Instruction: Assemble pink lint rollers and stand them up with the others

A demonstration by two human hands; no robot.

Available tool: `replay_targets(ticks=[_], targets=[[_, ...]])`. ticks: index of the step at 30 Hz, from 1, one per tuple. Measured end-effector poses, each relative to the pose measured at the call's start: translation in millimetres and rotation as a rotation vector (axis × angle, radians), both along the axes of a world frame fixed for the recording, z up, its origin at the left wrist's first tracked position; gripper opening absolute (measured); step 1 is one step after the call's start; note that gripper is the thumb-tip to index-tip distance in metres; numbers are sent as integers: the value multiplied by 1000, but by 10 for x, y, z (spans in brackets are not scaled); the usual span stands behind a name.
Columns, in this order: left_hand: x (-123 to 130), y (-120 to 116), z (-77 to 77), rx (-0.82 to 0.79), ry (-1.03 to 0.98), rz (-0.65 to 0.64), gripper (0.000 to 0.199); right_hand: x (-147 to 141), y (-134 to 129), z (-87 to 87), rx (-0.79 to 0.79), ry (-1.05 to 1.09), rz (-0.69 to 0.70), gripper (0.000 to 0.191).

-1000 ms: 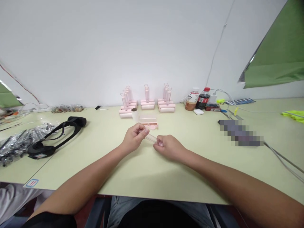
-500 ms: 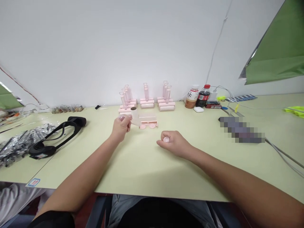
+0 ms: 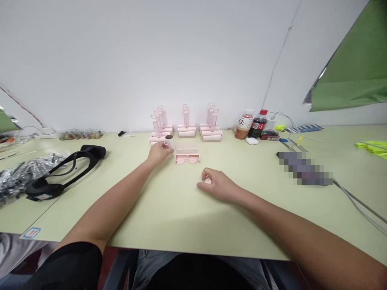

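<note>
My left hand (image 3: 159,154) is closed, its fingertips beside a white roll (image 3: 169,141) with a brown cardboard core that stands upright on the table. A bit of crumpled clear plastic film (image 3: 165,145) shows between its fingers; the rest is hidden by the hand. To the right of that hand lies an open pink case (image 3: 187,158) with a clear lid raised at the back and two round pink discs in front. My right hand (image 3: 219,184) rests nearer to me, its fingers curled around a small pale pink piece (image 3: 208,181), mostly covered by the hand.
Several pink sets with upright clear tubes (image 3: 186,117) line the wall. Further right stand a drink bottle (image 3: 244,125), a cola bottle (image 3: 258,124) and a white case (image 3: 252,141). A blurred-out device (image 3: 304,167) lies right, a black headset (image 3: 68,177) left beside plastic-wrapped items (image 3: 30,177).
My left hand has moved up and right to the white roll, and the clear film stretching out from it no longer shows. My right hand's fingers have loosened slightly around the pink piece.
</note>
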State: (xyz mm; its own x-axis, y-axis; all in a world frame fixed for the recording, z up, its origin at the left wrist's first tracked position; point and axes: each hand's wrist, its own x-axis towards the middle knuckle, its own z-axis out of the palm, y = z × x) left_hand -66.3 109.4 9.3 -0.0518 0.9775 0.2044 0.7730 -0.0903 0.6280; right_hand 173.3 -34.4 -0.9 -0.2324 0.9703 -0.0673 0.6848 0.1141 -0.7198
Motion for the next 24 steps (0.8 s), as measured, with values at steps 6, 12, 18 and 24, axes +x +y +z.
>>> replay_targets(ticks=[6, 12, 18, 24], targets=[[-21, 10, 17, -57, 95, 24, 22, 20, 16, -18, -18, 48, 35, 17], [-71, 1, 66, -73, 123, 24, 26, 67, 64, -92, -19, 194, 58, 21], [-181, -158, 222, -38, 48, 130, 64, 1, 74, -103, -221, 560, 18, 36], [116, -965, 274, 231, 189, -297, 31, -40, 50, -51, -350, 687, 11, 48]])
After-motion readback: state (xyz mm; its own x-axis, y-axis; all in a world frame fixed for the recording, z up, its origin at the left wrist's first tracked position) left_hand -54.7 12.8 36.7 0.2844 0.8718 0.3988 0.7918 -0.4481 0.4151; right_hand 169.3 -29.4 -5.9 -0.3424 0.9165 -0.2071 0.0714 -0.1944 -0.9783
